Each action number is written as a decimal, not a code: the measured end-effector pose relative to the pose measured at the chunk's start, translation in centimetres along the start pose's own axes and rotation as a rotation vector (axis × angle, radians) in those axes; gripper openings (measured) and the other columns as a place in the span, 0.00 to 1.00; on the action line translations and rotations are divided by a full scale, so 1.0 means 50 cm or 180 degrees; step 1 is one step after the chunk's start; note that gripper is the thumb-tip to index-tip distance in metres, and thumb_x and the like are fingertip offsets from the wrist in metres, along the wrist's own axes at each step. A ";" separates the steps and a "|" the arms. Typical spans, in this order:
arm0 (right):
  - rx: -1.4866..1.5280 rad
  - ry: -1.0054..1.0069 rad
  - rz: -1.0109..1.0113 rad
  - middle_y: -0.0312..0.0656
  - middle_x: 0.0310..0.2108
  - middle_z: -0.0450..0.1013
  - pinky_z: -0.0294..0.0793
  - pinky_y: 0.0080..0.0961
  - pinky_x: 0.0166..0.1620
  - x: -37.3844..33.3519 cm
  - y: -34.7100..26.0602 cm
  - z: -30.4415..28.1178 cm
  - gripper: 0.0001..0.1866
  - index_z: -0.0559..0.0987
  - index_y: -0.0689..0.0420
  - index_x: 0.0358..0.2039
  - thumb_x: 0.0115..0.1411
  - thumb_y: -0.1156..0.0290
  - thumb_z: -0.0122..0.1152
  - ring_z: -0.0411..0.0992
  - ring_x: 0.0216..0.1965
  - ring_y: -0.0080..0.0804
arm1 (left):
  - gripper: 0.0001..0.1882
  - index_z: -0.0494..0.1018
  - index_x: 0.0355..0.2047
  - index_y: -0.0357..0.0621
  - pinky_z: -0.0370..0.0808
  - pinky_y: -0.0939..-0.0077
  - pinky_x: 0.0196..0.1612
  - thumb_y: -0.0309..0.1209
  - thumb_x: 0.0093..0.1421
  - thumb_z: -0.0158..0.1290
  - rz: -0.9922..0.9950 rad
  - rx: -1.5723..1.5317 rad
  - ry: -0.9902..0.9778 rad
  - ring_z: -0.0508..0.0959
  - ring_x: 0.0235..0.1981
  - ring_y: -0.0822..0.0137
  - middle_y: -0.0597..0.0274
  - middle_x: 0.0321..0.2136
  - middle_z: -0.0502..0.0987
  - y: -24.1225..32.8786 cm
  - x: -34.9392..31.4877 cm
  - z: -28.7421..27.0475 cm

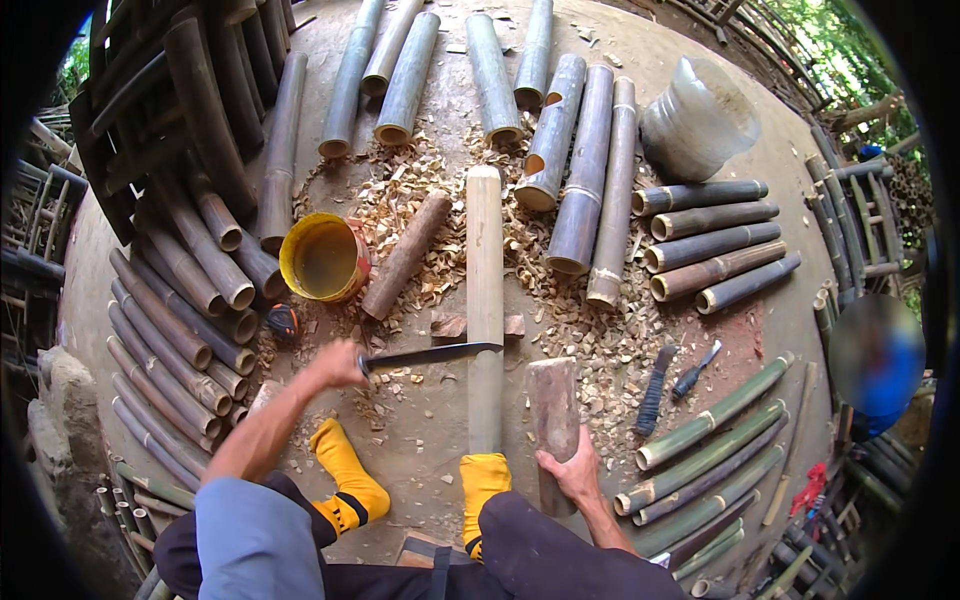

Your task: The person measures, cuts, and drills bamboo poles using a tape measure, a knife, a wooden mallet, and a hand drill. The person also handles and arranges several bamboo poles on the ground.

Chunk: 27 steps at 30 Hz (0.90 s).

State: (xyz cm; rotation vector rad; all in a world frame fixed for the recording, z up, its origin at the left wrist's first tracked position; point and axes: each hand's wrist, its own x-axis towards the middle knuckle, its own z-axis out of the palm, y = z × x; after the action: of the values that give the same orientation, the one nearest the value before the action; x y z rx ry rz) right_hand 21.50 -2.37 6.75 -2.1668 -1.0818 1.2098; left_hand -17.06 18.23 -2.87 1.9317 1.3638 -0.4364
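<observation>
Two hands busy: left hand [335,365] grip clamped on machete [430,356], blade laid across peeled bamboo pole [485,300] on ground; right hand [568,470] grip clamped on wooden mallet [553,410]. Judgement: keep blade square, foot [482,480] pinning pole end.

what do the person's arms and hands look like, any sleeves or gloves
Both hands are bare: no gloves, rings or watch show on the left hand or the right hand. The forearms are bare too. A short blue-grey sleeve covers the left upper arm; no right sleeve is in view.
</observation>
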 end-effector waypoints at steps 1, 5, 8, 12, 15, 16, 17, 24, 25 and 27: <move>0.0030 0.0034 -0.0053 0.54 0.40 0.74 0.72 0.38 0.46 0.006 -0.003 0.010 0.39 0.66 0.62 0.50 0.40 0.58 0.71 0.74 0.42 0.47 | 0.19 0.77 0.26 0.44 0.76 0.59 0.37 0.43 0.35 0.61 0.0035 -0.0695 0.0051 0.79 0.28 0.53 0.50 0.24 0.78 -0.018 -0.029 0.053; 0.0256 0.0073 -0.0223 0.56 0.42 0.73 0.71 0.39 0.47 0.025 -0.044 0.011 0.40 0.65 0.64 0.51 0.41 0.58 0.71 0.73 0.44 0.48 | 0.17 0.77 0.27 0.45 0.75 0.60 0.37 0.41 0.37 0.61 -0.0112 -0.0279 0.0542 0.79 0.29 0.52 0.51 0.24 0.78 -0.005 -0.067 0.085; -0.0068 0.0493 -0.0675 0.57 0.41 0.73 0.72 0.38 0.47 0.042 0.009 0.032 0.42 0.63 0.65 0.53 0.41 0.58 0.71 0.73 0.43 0.49 | 0.10 0.67 0.21 0.45 0.71 0.54 0.28 0.29 0.39 0.56 0.0558 0.0979 0.1974 0.75 0.25 0.53 0.57 0.19 0.72 0.023 -0.078 -0.046; 0.0119 0.0500 -0.0593 0.53 0.37 0.73 0.73 0.37 0.43 0.015 -0.011 0.012 0.39 0.64 0.62 0.51 0.42 0.60 0.71 0.74 0.39 0.46 | 0.15 0.66 0.29 0.43 0.69 0.63 0.36 0.24 0.40 0.57 0.1438 0.0867 0.2341 0.73 0.31 0.54 0.54 0.29 0.70 0.128 -0.107 -0.141; -0.0112 0.0630 -0.0828 0.53 0.37 0.73 0.74 0.38 0.43 0.004 -0.010 0.024 0.39 0.62 0.61 0.53 0.43 0.61 0.71 0.75 0.39 0.45 | 0.16 0.64 0.32 0.44 0.71 0.59 0.32 0.27 0.43 0.57 0.1260 0.0634 0.1430 0.75 0.30 0.51 0.52 0.28 0.72 0.095 -0.129 -0.080; -0.0117 0.0607 -0.0807 0.53 0.37 0.73 0.74 0.38 0.43 -0.001 -0.008 0.031 0.39 0.62 0.61 0.53 0.43 0.61 0.71 0.75 0.39 0.45 | 0.16 0.63 0.31 0.44 0.72 0.59 0.30 0.28 0.43 0.57 0.0801 0.0661 0.0958 0.75 0.29 0.51 0.53 0.26 0.72 0.088 -0.141 -0.062; -0.0069 0.0411 -0.0625 0.54 0.38 0.73 0.74 0.38 0.43 -0.004 -0.006 0.038 0.40 0.62 0.61 0.53 0.43 0.62 0.70 0.75 0.39 0.46 | 0.15 0.62 0.28 0.45 0.72 0.58 0.28 0.30 0.43 0.57 0.0825 0.0645 0.0996 0.75 0.26 0.50 0.54 0.22 0.72 0.092 -0.151 -0.050; -0.0227 0.0245 -0.0514 0.55 0.38 0.73 0.74 0.37 0.43 0.006 0.029 0.064 0.39 0.62 0.63 0.52 0.42 0.64 0.70 0.75 0.39 0.48 | 0.13 0.64 0.27 0.46 0.72 0.62 0.31 0.27 0.40 0.55 0.0995 0.0978 0.1260 0.75 0.26 0.54 0.58 0.22 0.71 0.067 -0.137 -0.004; -0.0231 0.0227 -0.0517 0.55 0.38 0.74 0.74 0.37 0.43 0.009 0.031 0.065 0.39 0.61 0.63 0.53 0.43 0.64 0.70 0.75 0.40 0.48 | 0.13 0.64 0.27 0.46 0.72 0.63 0.30 0.26 0.39 0.54 0.1073 0.0985 0.1339 0.74 0.25 0.55 0.59 0.21 0.71 0.061 -0.132 -0.001; -0.0244 0.0223 -0.0537 0.55 0.38 0.73 0.74 0.37 0.43 0.016 0.032 0.066 0.39 0.61 0.63 0.53 0.43 0.64 0.70 0.75 0.40 0.48 | 0.13 0.64 0.27 0.46 0.72 0.63 0.30 0.25 0.39 0.54 0.1054 0.0995 0.1331 0.74 0.25 0.55 0.59 0.22 0.71 0.058 -0.127 0.000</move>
State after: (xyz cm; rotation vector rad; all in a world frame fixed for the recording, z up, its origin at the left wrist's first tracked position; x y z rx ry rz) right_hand 19.63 -2.71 3.50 -2.1086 -1.2712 1.0258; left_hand -16.84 13.45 2.23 2.5631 1.2375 -0.0856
